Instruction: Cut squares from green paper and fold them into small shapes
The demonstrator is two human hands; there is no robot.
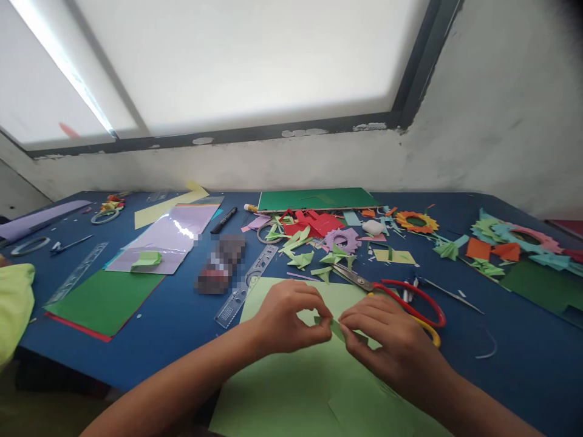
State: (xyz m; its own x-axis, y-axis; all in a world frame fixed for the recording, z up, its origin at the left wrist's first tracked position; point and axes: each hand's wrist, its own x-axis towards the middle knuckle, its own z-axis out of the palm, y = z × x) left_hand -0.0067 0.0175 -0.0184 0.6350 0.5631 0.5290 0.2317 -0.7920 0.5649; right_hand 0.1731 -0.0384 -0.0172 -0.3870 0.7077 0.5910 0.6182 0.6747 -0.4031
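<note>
Between my two hands is a small strip of green paper (337, 330), pinched from both sides. My left hand (296, 318) grips its left end between thumb and fingertips. The thumb and forefinger of my right hand (387, 331) close on its right part, and some of the strip is hidden by the fingers. Under both hands lies a large light green sheet (291, 388). Just beyond my right hand rest scissors (364, 282) with red and yellow handles, blades pointing left. A clear ruler (248, 285) lies left of my left hand.
Folded green pieces and red paper scraps (314, 223) lie beyond the hands. A purple paper ring (341, 241), orange ring (415, 221) and green board (316, 199) are further back. A black marker (224, 220) and green sheet (104, 297) lie left. A person's yellow sleeve (16, 309) shows at the left edge.
</note>
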